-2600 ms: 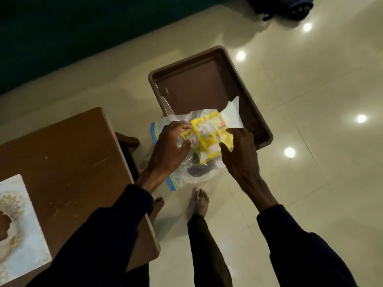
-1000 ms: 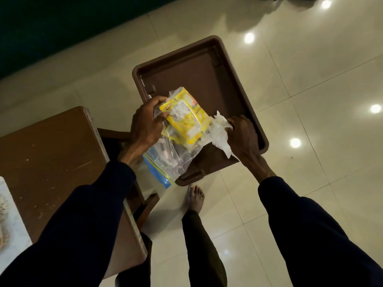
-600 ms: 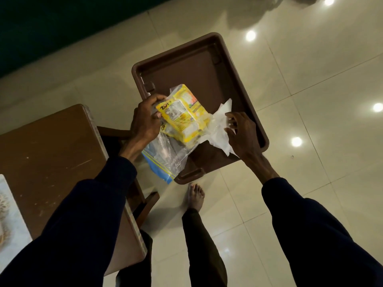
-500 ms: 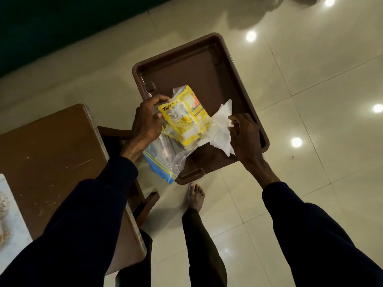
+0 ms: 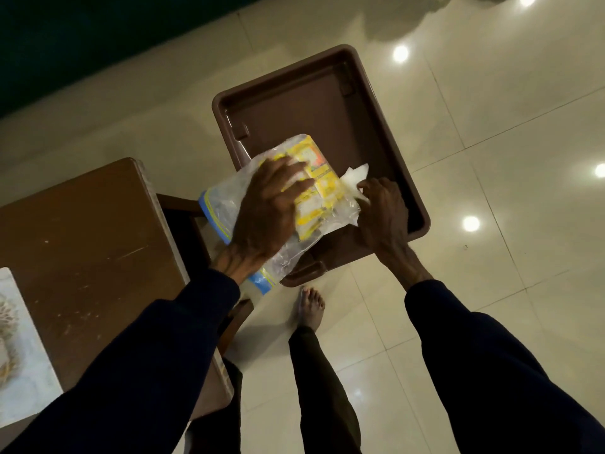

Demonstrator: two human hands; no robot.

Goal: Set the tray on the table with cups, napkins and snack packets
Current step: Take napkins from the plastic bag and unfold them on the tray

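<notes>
While the left hand (image 5: 265, 211) grips the clear zip bag of yellow snack packets (image 5: 294, 198), the right hand (image 5: 383, 214) pinches the white napkin (image 5: 355, 175) over the brown plastic tray (image 5: 327, 103); the wooden surface (image 5: 82, 231) lies leftward.

Looks like a home interior: glossy cream floor tiles (image 5: 491, 290) reflecting ceiling spotlights, a worn wooden table (image 5: 88, 244) with a patterned white mat (image 5: 19, 348) at its edge, a dark green wall (image 5: 82, 37) behind, and the person standing barefoot (image 5: 310, 307) on the tiles.
</notes>
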